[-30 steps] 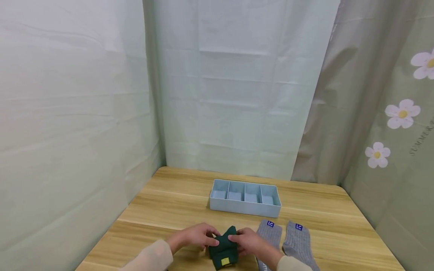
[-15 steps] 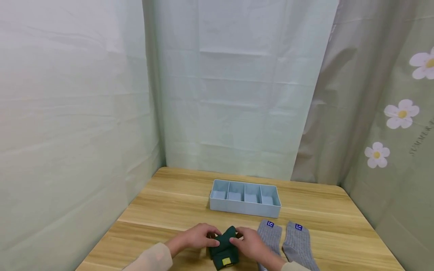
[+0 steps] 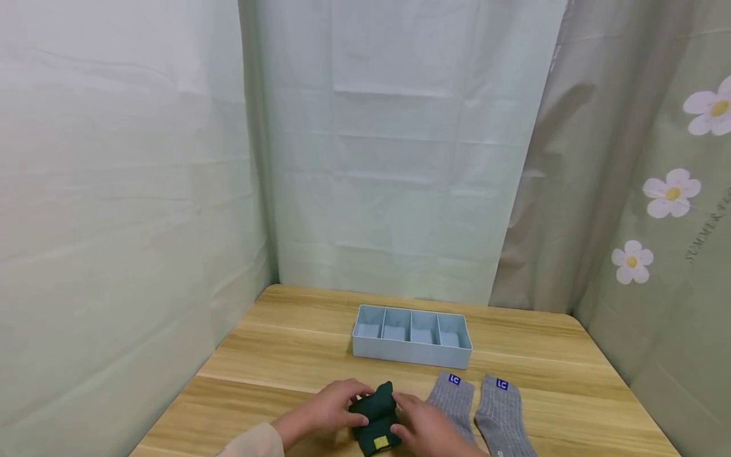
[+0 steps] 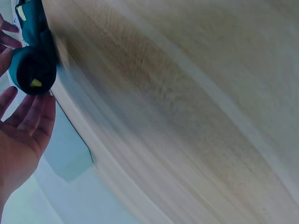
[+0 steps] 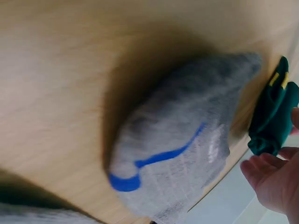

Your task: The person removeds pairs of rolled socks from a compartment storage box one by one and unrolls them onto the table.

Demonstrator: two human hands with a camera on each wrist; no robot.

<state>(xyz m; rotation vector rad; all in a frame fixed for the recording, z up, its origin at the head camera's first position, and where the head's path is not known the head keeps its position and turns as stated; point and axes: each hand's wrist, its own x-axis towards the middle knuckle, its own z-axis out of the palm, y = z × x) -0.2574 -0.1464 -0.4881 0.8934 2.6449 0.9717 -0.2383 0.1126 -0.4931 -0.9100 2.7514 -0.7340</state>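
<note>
Keeps left hand (image 3: 337, 406) curled round part-rolled dark green fabric (image 3: 375, 419), on table (image 3: 274, 343), well inside left edge. Leaves gap between fabric and blue compartment box (image 3: 411, 352) behind. Shows right hand (image 3: 427, 428) looser than before, with thumb lower, fingertips relaxed at fabric's right end. Just beyond, two grey socks (image 3: 504, 416).

Head view forward-down; wrist views close, sharing green roll (image 3: 374, 405).

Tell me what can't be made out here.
Head view: the right hand hides part of one gray sock; the bottom edge crops the other.
Head view: any print on the yellow label on the green roll is too small.
Left wrist view: left edge crops the left hand.
Right wrist view: the white mark on a gray sock is blurred.
</note>
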